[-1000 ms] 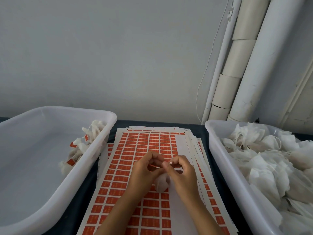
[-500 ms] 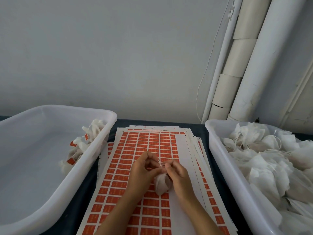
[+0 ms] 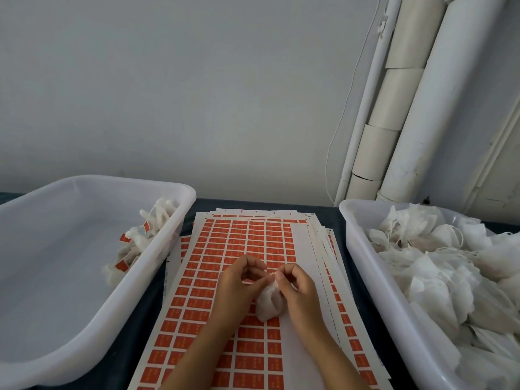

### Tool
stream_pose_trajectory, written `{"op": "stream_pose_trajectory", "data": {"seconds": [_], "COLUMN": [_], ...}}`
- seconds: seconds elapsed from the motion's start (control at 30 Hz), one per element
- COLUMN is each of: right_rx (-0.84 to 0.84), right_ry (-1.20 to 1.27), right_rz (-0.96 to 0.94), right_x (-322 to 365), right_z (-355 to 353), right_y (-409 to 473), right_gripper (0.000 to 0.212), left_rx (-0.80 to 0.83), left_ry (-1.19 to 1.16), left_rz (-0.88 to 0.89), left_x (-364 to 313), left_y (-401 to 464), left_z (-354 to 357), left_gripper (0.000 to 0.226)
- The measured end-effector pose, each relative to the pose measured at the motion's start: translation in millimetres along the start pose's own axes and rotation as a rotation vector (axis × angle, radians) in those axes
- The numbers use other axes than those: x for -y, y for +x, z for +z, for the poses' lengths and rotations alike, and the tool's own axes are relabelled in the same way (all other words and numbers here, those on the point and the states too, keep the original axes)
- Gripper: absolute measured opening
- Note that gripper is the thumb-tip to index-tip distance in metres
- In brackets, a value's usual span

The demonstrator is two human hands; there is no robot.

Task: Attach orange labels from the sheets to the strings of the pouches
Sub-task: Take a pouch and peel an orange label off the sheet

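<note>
1. Two white tubs flank the work area on the dark table (image 3: 157, 313): the left tub (image 3: 92, 313) along the left edge, the right tub (image 3: 374, 280) along the right edge, their raised rims walling in the sides.
2. Between them, a stack of label sheets (image 3: 247, 240) lies flat and low, open from above toward the far edge.
3. Both hands, left hand (image 3: 239, 282) and right hand (image 3: 298, 285), meet over the sheets' middle with a white pouch (image 3: 268, 302), blocking that spot.
4. The left tub's interior lies mostly open, a few labelled pouches (image 3: 140, 243) against its right wall.
5. Heaped pouches (image 3: 450, 271) fill the right tub.
6. Pipes (image 3: 408, 108) stand behind the far right corner.
</note>
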State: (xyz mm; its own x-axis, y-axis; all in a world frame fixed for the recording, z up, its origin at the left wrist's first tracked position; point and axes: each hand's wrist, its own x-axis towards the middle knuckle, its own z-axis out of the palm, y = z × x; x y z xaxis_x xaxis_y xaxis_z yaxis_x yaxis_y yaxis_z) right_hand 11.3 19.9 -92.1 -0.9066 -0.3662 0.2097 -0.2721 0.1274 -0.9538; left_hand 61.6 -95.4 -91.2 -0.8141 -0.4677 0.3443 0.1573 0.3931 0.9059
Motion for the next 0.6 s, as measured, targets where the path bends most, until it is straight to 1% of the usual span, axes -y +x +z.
{"op": "stream_pose_trajectory", "data": {"seconds": [0.13, 0.23, 0.3, 0.4, 0.47, 0.6], "right_rx": [0.028, 0.061, 0.065, 0.051, 0.056, 0.093], "right_ry": [0.023, 0.048, 0.059, 0.012, -0.008, -0.052], "right_rz": [-0.027, -0.044, -0.089, -0.21, -0.278, -0.337], "right_x": [2.5, 5.5, 8.1, 9.7, 10.1, 11.1], "right_z": [-3.8, -5.8, -8.2, -12.3, -14.2, -16.0], "right_y": [-0.5, -0.3, -0.4, -0.6, -0.8, -0.9], "right_gripper": [0.005, 0.011, 0.014, 0.016, 0.012, 0.015], "left_rx": [-0.004, -0.006, -0.007, 0.001, 0.007, 0.052], "left_ry": [0.078, 0.081, 0.07, 0.047, 0.028, -0.024], "left_rz": [0.062, 0.078, 0.084, 0.101, 0.099, 0.05], "left_x": [-1.3, -1.0, -1.0, -1.7, -0.8, -0.1], "left_y": [0.0, -0.2, -0.4, -0.2, 0.4, 1.7], "left_z": [-0.5, -0.3, -0.1, -0.9, -1.4, -1.5], "left_gripper": [0.028, 0.028, 0.028, 0.029, 0.025, 0.016]}}
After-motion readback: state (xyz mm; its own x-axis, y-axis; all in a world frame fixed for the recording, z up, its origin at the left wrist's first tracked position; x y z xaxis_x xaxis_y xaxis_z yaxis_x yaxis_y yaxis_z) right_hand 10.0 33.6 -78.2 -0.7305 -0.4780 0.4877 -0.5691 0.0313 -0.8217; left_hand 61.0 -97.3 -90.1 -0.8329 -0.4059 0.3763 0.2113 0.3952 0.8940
